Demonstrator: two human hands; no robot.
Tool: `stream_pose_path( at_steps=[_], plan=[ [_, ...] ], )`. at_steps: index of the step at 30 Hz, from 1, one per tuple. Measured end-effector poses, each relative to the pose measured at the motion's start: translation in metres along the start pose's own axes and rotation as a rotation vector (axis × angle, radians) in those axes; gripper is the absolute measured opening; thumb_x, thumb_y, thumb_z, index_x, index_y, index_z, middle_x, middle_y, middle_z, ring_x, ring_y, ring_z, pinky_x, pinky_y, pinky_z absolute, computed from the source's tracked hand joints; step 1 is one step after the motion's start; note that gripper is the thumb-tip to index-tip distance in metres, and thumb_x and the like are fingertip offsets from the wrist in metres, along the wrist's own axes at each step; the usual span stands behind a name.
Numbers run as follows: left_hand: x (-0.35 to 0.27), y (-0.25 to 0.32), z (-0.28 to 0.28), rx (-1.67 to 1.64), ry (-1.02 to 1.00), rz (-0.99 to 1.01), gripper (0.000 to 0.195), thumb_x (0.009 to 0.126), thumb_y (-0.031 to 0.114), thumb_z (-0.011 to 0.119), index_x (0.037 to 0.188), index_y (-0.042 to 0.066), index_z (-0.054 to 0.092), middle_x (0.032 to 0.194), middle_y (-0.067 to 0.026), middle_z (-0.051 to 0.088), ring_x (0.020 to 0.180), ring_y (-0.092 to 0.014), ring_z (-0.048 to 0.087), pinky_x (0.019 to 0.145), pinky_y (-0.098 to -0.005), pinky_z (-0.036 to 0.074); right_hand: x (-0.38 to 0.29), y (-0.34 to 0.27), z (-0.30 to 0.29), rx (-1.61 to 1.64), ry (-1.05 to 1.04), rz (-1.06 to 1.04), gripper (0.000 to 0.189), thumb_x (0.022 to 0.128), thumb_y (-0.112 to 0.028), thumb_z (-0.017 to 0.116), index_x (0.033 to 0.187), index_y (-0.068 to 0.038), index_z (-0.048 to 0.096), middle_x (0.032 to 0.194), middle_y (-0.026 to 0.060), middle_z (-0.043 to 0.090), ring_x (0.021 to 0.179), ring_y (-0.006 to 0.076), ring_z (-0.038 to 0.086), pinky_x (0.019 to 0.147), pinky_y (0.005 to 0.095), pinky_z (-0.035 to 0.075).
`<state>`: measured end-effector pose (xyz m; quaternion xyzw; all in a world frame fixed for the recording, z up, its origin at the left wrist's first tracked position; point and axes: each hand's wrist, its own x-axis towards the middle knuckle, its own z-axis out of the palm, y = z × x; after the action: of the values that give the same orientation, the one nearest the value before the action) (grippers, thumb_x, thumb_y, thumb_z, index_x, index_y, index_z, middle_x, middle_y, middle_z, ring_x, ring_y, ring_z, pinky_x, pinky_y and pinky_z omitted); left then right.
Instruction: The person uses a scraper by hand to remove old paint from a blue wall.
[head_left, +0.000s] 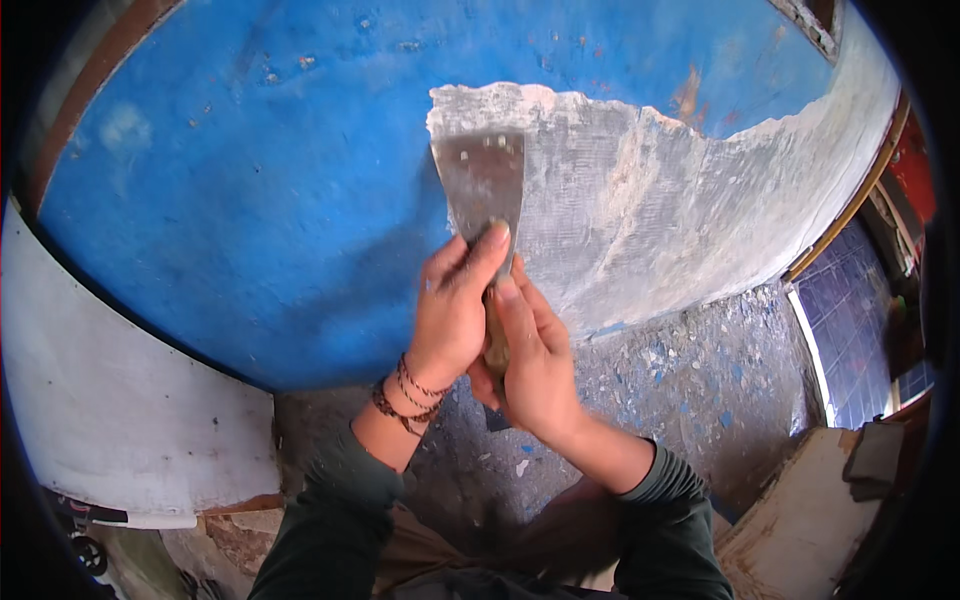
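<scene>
Both of my hands grip one wide-bladed paint scraper (484, 176). My right hand (536, 352) wraps around its handle (495, 337), most of which the fingers hide. My left hand (457, 315) holds the lower blade, its thumb lying along the metal; braided bracelets circle that wrist. The blade points up the wall, its edge on the bare strip just below the ragged paint line. Blue paint (285, 187) covers the wall to the left and above. To the right, a scraped grey-white area (622, 202) shows faint marks and pinkish patches.
Blue and white paint flakes (675, 375) litter the floor. A white panel (135, 360) meets the wall at the left. On the right are a dark tiled surface (844, 307) and a pale board (802, 510). My knees are below the hands.
</scene>
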<state>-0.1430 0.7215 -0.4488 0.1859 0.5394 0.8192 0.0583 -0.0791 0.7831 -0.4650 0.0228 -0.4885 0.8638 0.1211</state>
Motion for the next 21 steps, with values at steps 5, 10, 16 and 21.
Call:
stream_pose_path(
  at_steps=[5, 10, 16, 21],
  plan=[
    [0.007, 0.018, -0.007, 0.055, -0.07, -0.203, 0.023, 0.094, 0.025, 0.057, 0.084, 0.005, 0.061, 0.076, 0.0029, 0.055, 0.071, -0.004, 0.046, 0.063, -0.0213, 0.039, 0.004, -0.008, 0.002, -0.014, -0.052, -0.023, 0.046, 0.101, -0.03, 0.039, 0.142, -0.009, 0.033, 0.069, 0.004, 0.052, 0.037, 0.0113, 0.042, 0.031, 0.0241, 0.032],
    [0.001, 0.005, 0.001, 0.068, -0.015, 0.013, 0.024, 0.093, 0.026, 0.058, 0.082, 0.005, 0.06, 0.076, 0.0031, 0.054, 0.071, -0.004, 0.045, 0.062, -0.0219, 0.039, 0.0, 0.003, -0.002, -0.011, -0.03, 0.0, 0.048, 0.102, -0.027, 0.036, 0.143, -0.004, 0.03, 0.059, -0.0026, 0.044, 0.038, 0.0059, 0.039, 0.033, 0.0202, 0.03],
    [0.013, 0.003, -0.001, -0.032, -0.117, 0.055, 0.024, 0.093, 0.027, 0.059, 0.083, 0.005, 0.059, 0.075, 0.0043, 0.052, 0.07, -0.004, 0.044, 0.061, -0.0212, 0.038, 0.009, -0.01, -0.003, -0.026, -0.029, -0.028, 0.045, 0.102, -0.028, 0.037, 0.141, -0.007, 0.035, 0.062, -0.001, 0.047, 0.039, 0.0062, 0.04, 0.033, 0.0203, 0.031],
    [-0.035, -0.08, -0.013, -0.199, 0.108, -0.311, 0.034, 0.094, 0.04, 0.055, 0.088, 0.006, 0.057, 0.076, 0.0013, 0.056, 0.064, -0.006, 0.05, 0.054, -0.0233, 0.042, -0.011, 0.019, -0.064, -0.142, -0.031, 0.242, 0.045, 0.1, -0.029, 0.04, 0.139, -0.008, 0.038, 0.064, -0.0001, 0.048, 0.041, 0.0073, 0.044, 0.034, 0.0208, 0.034]
  ],
)
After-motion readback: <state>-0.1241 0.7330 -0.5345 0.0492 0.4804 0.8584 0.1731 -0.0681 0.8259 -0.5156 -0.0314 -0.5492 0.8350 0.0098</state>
